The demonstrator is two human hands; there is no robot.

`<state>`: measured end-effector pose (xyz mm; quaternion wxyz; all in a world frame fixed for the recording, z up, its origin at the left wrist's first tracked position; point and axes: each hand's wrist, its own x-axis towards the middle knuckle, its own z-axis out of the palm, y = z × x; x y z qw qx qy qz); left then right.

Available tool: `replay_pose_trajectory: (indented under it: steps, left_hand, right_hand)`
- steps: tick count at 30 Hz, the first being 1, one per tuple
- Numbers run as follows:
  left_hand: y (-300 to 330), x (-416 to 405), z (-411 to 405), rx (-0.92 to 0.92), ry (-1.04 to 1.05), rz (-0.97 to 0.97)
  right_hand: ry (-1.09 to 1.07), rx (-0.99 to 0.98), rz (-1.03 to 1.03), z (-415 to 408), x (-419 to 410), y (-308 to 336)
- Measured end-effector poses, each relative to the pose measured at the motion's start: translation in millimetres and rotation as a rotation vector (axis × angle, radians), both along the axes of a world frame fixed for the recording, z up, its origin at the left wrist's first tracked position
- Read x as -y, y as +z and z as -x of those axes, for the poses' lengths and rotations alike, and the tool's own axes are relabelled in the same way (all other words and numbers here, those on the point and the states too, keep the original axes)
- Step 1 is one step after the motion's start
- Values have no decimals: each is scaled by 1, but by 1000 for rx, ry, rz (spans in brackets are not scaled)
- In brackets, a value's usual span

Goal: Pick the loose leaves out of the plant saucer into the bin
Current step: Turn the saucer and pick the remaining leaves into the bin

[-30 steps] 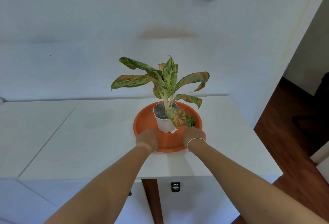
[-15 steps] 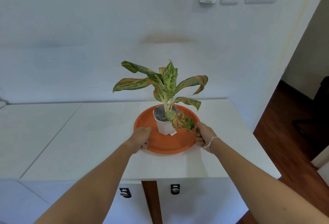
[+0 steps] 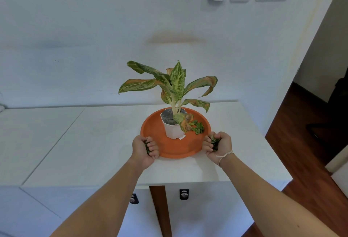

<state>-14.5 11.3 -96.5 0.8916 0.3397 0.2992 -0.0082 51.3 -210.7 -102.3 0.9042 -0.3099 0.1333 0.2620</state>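
Left hand (image 3: 144, 150) is curled closed on a few green leaves (image 3: 147, 148), showing between the fingers; right hand (image 3: 218, 145) is likewise fisted round a clump. More loose leaves (image 3: 198, 126) lie in the saucer (image 3: 154, 133) at 3 o'clock of the pot (image 3: 172, 130), apart from both hands. The hands sit at the saucer's rim, at 8 and 4 o'clock. How much each fist holds is hidden. The saucer rests on a white counter (image 3: 94, 142). No bin in view.
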Motion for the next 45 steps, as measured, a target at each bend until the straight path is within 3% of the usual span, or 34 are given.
replay_pose_trajectory:
  steps: [21,33,45]
  left_hand:
    - [5,12,9,-76,-53,-158]
    - [8,11,10,16,2,9]
    - [4,7,7,9,-27,-30]
  right_hand:
    - [-5,-14,289,5,2,0]
    - [61,25,502,-1,5,-6]
    - [59,42,625,-3,4,4]
